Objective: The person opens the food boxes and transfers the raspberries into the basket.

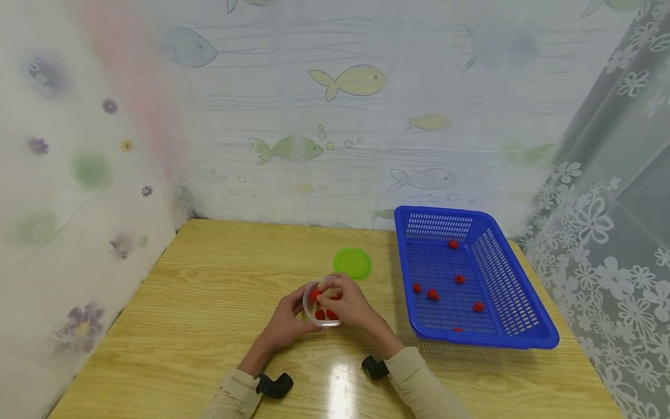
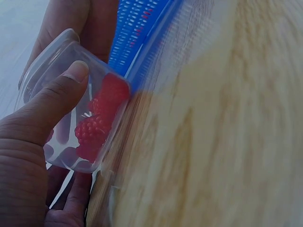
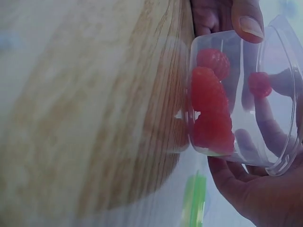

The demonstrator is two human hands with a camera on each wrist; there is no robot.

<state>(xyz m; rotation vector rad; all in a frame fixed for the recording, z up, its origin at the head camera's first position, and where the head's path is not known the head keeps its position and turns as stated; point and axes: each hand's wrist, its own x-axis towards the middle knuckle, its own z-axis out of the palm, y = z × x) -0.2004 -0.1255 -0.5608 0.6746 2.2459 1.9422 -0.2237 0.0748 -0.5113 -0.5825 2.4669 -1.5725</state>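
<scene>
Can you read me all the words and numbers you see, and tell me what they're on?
There are none I can read.
Clear container, green lid, blue basket: no lettering shows.
Backdrop: just pictures, like fish.
Black wrist devices: too small to tell.

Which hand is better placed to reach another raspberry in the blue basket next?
Probably the right hand: it's nearer the blue basket, though it would first have to release the raspberry it pinches inside the container. The left hand is farther away, gripping that container.
</scene>
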